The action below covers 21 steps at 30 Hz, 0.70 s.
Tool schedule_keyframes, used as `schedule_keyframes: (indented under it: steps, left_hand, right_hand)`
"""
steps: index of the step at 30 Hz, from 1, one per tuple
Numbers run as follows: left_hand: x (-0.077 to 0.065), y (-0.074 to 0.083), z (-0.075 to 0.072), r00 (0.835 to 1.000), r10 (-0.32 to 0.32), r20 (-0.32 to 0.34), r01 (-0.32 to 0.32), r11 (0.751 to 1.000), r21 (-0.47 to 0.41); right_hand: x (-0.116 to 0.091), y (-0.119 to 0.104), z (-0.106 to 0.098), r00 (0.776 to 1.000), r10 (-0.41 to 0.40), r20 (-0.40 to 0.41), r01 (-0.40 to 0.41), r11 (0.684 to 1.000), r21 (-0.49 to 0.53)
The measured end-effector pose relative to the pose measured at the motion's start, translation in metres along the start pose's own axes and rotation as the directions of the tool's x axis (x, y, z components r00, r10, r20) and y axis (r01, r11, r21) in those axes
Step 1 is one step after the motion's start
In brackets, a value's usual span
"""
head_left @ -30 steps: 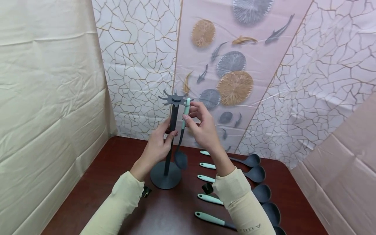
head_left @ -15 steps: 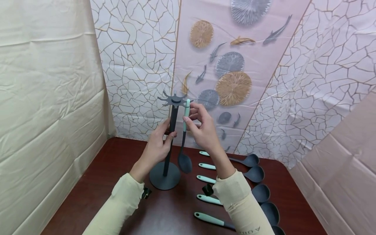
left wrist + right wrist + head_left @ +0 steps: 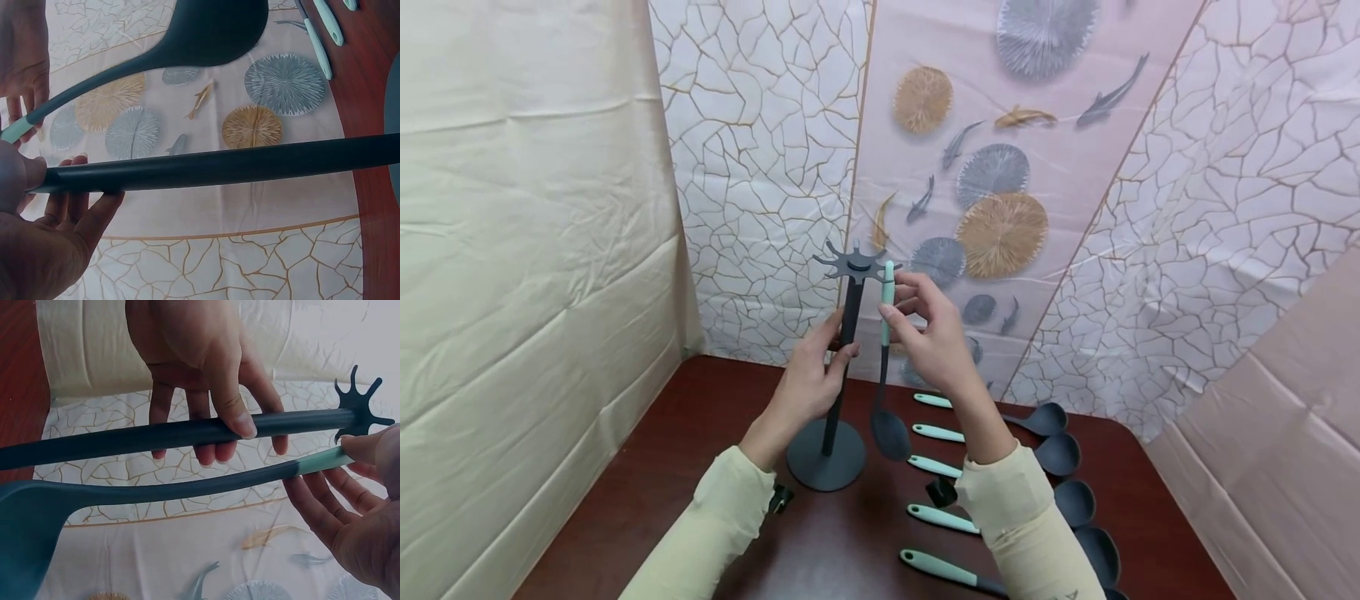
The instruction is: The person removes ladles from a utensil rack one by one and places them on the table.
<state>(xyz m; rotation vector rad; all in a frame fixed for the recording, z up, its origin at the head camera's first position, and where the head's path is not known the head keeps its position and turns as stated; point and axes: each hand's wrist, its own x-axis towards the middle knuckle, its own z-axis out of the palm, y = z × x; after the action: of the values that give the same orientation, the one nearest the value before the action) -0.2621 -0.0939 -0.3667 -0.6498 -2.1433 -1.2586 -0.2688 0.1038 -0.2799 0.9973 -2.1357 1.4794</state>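
A dark utensil stand [image 3: 826,457] with a round base and a top of several curved prongs stands on the table, its post leaning slightly right. My left hand [image 3: 805,371] grips the post below the prongs, thumb across the front. My right hand [image 3: 934,333] pinches the pale green handle of a dark cooking spoon [image 3: 891,435], its bowl hanging down beside the post. The handle's top end overlaps a right-hand prong in the head view. In the right wrist view, the spoon's neck [image 3: 181,489] runs alongside the post [image 3: 94,442], a gap between them.
Several dark utensils with pale green handles, among them a ladle [image 3: 1058,454], lie in a row on the right of the brown table [image 3: 700,433], partly under my right forearm. Patterned cloth [image 3: 760,167] hangs behind the table, with plain cloth [image 3: 535,250] on the left.
The spoon's bowl has swung right, away from the post and stand base, so the spoon hangs straighter. Both hands keep their grips. The whole view has shifted slightly.
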Motion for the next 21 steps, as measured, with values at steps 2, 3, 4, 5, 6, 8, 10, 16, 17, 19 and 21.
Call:
schedule_keyframes:
  steps: [2,3,4,5,6,8,10,16,17,19,21]
  left_hand:
    - [-0.0009,0.0003,0.0007,1.0,0.0,0.002,0.0,1.0,0.0]
    - [-0.0012,0.0007,0.0008,1.0,-0.001,0.003,0.001,1.0,0.0]
    - [-0.0012,0.0012,0.0007,1.0,0.0,0.003,0.0,1.0,0.001]
    - [-0.0011,0.0017,0.0006,1.0,0.002,0.002,-0.002,1.0,0.001]
    - [-0.001,0.0022,0.0006,1.0,0.005,0.0,-0.005,1.0,0.001]
    - [-0.0013,0.0028,0.0004,1.0,0.009,-0.002,-0.009,1.0,-0.002]
    - [-0.0015,0.0034,0.0002,1.0,0.011,-0.003,-0.011,1.0,-0.007]
    - [-0.0027,0.0037,-0.0003,1.0,0.003,0.004,-0.003,1.0,0.001]
    - [-0.0028,0.0034,-0.0005,1.0,0.003,0.004,-0.003,1.0,0.003]
    - [-0.003,0.003,-0.001,1.0,0.002,0.005,-0.002,1.0,0.003]
    - [-0.0032,0.0031,-0.0018,1.0,0.007,0.002,-0.007,1.0,0.001]
  right_hand:
    - [-0.0016,-0.0007,-0.0011,1.0,0.008,-0.003,-0.008,1.0,0.001]
    - [-0.0019,-0.0008,-0.0015,1.0,0.01,-0.004,-0.01,1.0,0.002]
    - [-0.0021,-0.001,-0.0018,1.0,0.009,-0.006,-0.009,1.0,0.0]
    - [-0.0022,-0.0013,-0.0022,1.0,0.007,-0.008,-0.007,1.0,-0.003]
    - [-0.0021,-0.0014,-0.0026,1.0,0.003,-0.01,-0.003,1.0,-0.003]
    - [-0.002,-0.0018,-0.003,1.0,-0.004,-0.014,0.004,1.0,0.0]
    - [-0.0018,-0.0023,-0.0035,1.0,-0.009,-0.019,0.009,1.0,0.008]
    - [-0.0018,-0.004,-0.004,1.0,-0.009,-0.029,0.01,1.0,0.025]
    - [-0.0015,-0.0042,-0.0039,0.999,-0.01,-0.031,0.011,1.0,0.026]
    - [-0.0008,-0.0045,-0.0035,0.999,-0.012,-0.036,0.013,0.999,0.031]
    - [0.0,-0.0048,-0.0029,0.999,-0.018,-0.042,0.019,0.999,0.034]
